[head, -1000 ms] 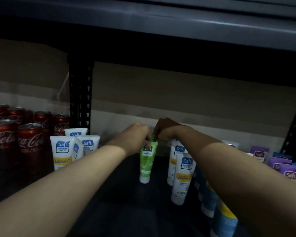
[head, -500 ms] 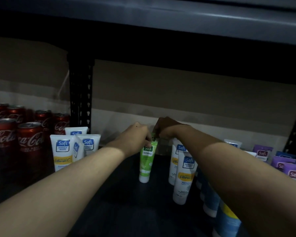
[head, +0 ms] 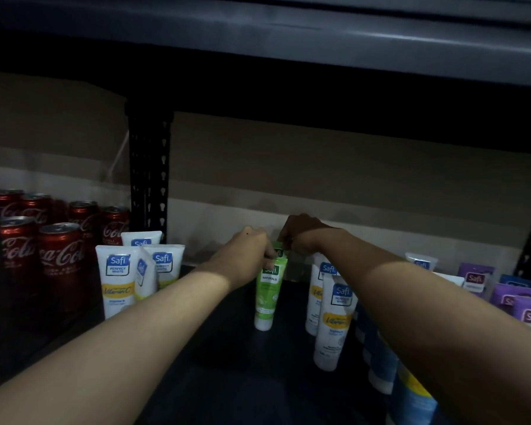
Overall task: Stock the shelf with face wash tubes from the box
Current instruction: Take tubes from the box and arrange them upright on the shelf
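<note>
A green Safi Naturals tube (head: 269, 294) stands cap-down in the middle of the dark shelf (head: 227, 363). My left hand (head: 242, 256) pinches its top edge from the left. My right hand (head: 301, 231) reaches deeper and grips the top of a second green tube (head: 279, 250) right behind the first, mostly hidden. White Safi Perfect White tubes (head: 334, 320) stand in a row just right of the green one. A group of three white tubes (head: 117, 280) stands at the left. No box is in view.
Red Coca-Cola cans (head: 43, 240) fill the far left, past a black perforated upright (head: 149, 173). Blue and yellow tubes (head: 408, 394) and purple Safi tubes (head: 512, 302) stand at the right. The upper shelf (head: 288, 41) hangs low overhead. A cardboard back panel (head: 319, 173) closes the rear.
Both hands have stayed at the green tubes' tops. The front green tube has barely shifted; only my view has moved a little.
</note>
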